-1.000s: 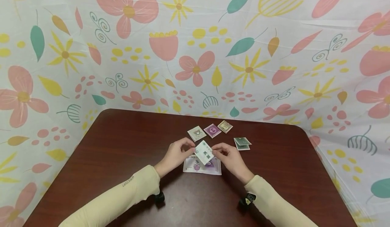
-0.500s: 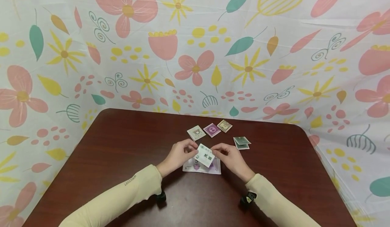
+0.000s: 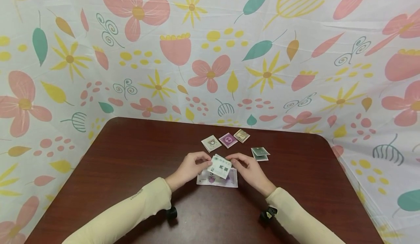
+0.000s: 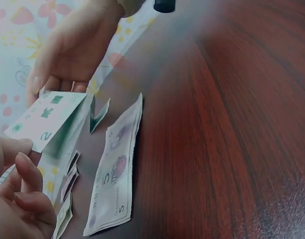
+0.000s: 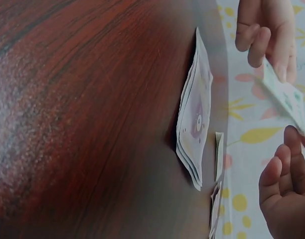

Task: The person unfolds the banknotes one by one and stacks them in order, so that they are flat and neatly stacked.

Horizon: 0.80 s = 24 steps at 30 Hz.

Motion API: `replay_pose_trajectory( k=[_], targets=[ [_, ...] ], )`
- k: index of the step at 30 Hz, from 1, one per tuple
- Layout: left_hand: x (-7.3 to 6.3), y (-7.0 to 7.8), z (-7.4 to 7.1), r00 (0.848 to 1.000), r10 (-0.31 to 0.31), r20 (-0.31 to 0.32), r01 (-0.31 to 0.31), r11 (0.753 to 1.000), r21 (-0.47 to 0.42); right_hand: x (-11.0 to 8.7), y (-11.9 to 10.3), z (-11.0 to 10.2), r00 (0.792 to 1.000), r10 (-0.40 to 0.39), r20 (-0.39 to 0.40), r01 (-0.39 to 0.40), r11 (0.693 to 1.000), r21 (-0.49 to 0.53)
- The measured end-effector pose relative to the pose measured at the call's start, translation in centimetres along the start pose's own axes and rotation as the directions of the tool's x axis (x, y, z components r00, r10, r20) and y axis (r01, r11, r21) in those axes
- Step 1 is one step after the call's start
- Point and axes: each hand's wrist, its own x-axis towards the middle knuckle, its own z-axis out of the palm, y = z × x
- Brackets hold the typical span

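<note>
A folded green-and-white banknote (image 3: 220,166) marked 2 is held above the table between both hands. My left hand (image 3: 190,168) pinches its left edge between thumb and forefinger. My right hand (image 3: 251,169) pinches its upper right corner. From the left wrist view, the banknote's halves stand apart below the fold, over a greenish inner face. Under it on the table lies a small pile of purple banknotes (image 3: 204,180) marked 5, partly hidden in the head view. The right wrist view shows several layers in this pile.
Beyond the hands lie a folded pale note (image 3: 211,143), a folded purple note (image 3: 228,140) and a folded brown note (image 3: 241,136). Right of them, a folded green note (image 3: 260,153) stands partly sprung apart. A flower-printed cloth (image 3: 210,54) hangs behind the dark wooden table (image 3: 147,145).
The green-and-white banknote has turned from a diamond angle to a flatter one and sunk slightly. Its rear layer now peeks out at the top. Both hands shifted only a little; the other notes stayed put.
</note>
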Motion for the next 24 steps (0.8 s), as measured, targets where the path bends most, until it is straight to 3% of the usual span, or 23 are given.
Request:
replay_pose_trajectory(
  k=[5,13,19,24],
  targets=[
    [-0.3,0.3,-0.4,0.999,-0.036,0.037,0.038,0.998,-0.054,0.1,0.2,-0.2,0.999,-0.022,0.029,0.021,0.999,0.036],
    [-0.7,0.5,-0.8,0.997,-0.066,0.035,0.071,0.983,-0.170,0.0,0.3,-0.1,1.000,-0.022,-0.020,0.021,0.999,-0.050],
    [-0.9,-0.5,-1.4,0.994,-0.105,-0.028,0.097,0.970,-0.221,-0.3,0.9,-0.1,0.998,0.050,-0.031,-0.052,0.998,-0.041],
    [-1.1,-1.0,-1.4,0.978,-0.176,-0.113,0.141,0.955,-0.262,-0.3,2.4,-0.4,0.993,0.117,-0.003,-0.117,0.993,0.019]
  ],
)
